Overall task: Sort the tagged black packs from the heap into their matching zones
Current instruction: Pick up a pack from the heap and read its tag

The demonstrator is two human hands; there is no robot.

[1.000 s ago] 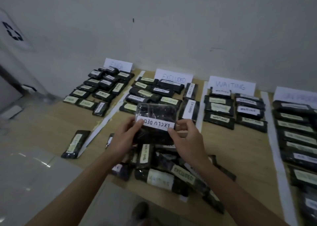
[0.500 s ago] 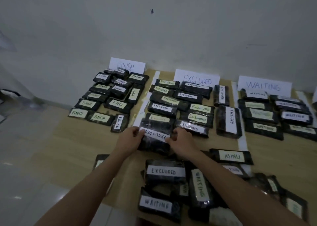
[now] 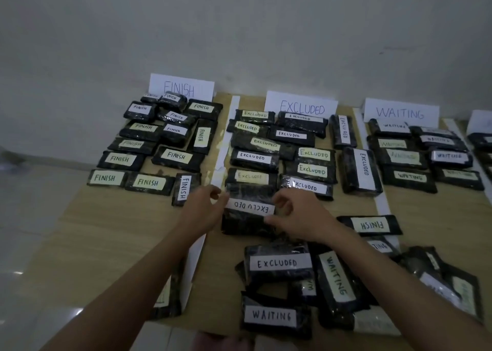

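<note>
Thirteen FINISH packs (image 3: pixel 120 159) lie in the far-left zone. Eleven EXCLUDED packs (image 3: pixel 254 159) fill the middle zone, counting the upside-down one nearest. About nine WAITING packs (image 3: pixel 409 177) show to the right; some blur. Three readable zone signs (image 3: pixel 302 105) stand along the far wall. Two hands (image 3: pixel 298 217) show.

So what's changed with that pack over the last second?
The EXCLUDED pack, held up in both hands a second ago, now lies at the near end of the EXCLUDED zone, label upside down. The left hand and right hand have loosened, fingers barely touching it. The heap and sorted rows look unchanged.
</note>
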